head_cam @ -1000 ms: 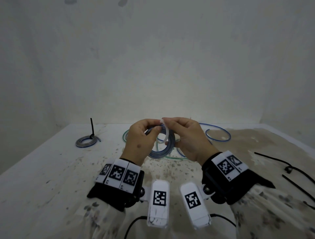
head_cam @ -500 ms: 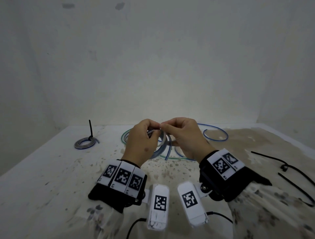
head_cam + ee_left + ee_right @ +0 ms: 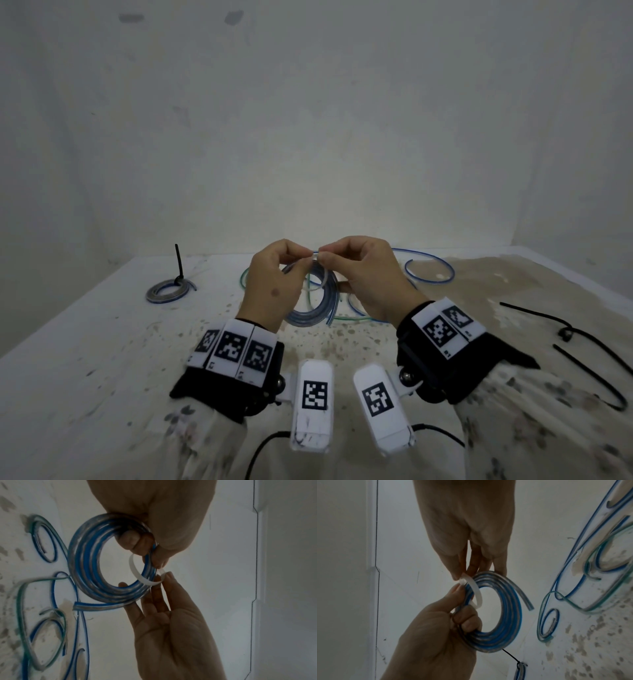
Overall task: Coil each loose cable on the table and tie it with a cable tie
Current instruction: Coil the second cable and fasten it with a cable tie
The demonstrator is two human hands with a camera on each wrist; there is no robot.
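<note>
The blue-and-clear cable coil (image 3: 102,563) hangs in the air above the middle of the tabletop (image 3: 102,359), held upright between both hands. The left hand (image 3: 274,284) has its fingers curled through the coil's opening and pinches the stacked turns near the top, while the right hand (image 3: 366,274) pinches the free end of a white cable tie (image 3: 475,588) that loops loosely around that same bundle of turns. I judge the coil light and springy: its cut end (image 3: 77,605) juts free at the bottom, so the turns would likely fan apart if the pinch slackened. The best hold looks to be right beside the tie, where all turns are squeezed together. The tie seems a thin, smooth, flexible strip, easy to let slip, so it wants gripping close to its tip. Loose blue and green cables (image 3: 428,270) lie toward the far edge, and a tied coil (image 3: 168,291) sits near the far left corner.
</note>
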